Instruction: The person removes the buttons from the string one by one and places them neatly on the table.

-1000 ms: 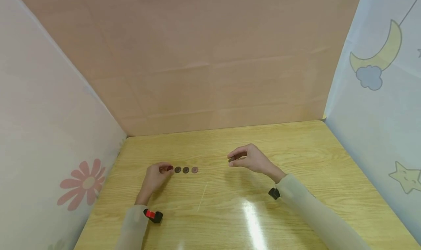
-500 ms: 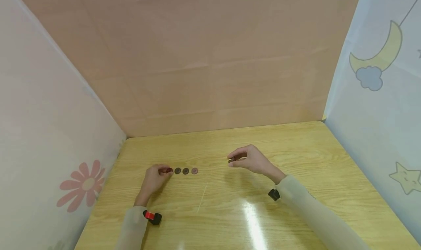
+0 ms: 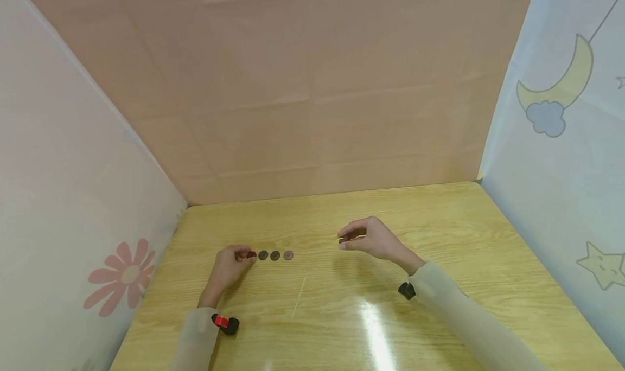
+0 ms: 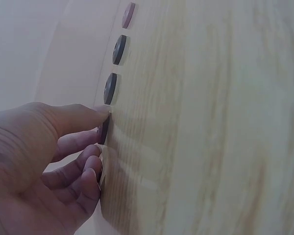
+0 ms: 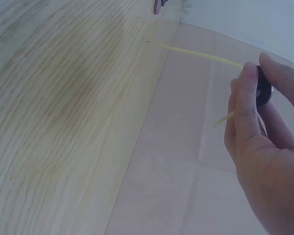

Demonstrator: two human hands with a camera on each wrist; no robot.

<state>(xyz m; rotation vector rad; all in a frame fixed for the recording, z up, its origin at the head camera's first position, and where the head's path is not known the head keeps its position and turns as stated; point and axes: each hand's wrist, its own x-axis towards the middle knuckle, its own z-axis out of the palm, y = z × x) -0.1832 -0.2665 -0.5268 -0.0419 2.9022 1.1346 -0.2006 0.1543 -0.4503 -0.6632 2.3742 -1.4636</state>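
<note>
At the left end of a row of round buttons, my left hand (image 3: pixel 229 265) pinches a dark red button (image 3: pixel 252 255) by its edge, thumb and fingers down at the tabletop. That button (image 4: pixel 104 131) is partly hidden by the thumb in the left wrist view. Two dark buttons (image 3: pixel 263 255) (image 3: pixel 275 256) and a pinkish-brown button (image 3: pixel 288 255) continue the row to the right. Raised over the table, my right hand (image 3: pixel 371 241) holds a dark button (image 5: pixel 264 88) between thumb and fingertips. A thin yellow string (image 5: pixel 196 53) comes out on both sides of those fingers.
The wood-grain table (image 3: pixel 390 208) runs back to a brownish-pink sheet (image 3: pixel 312 116). Pale printed panels stand at the left (image 3: pixel 73 170) and right (image 3: pixel 561 197). A thin pale line (image 3: pixel 300 295) shows on the table in front of the row.
The left hand and dark red button have come slightly nearer, level with the row. The right hand keeps its place and hold. The head view has shifted a little.
</note>
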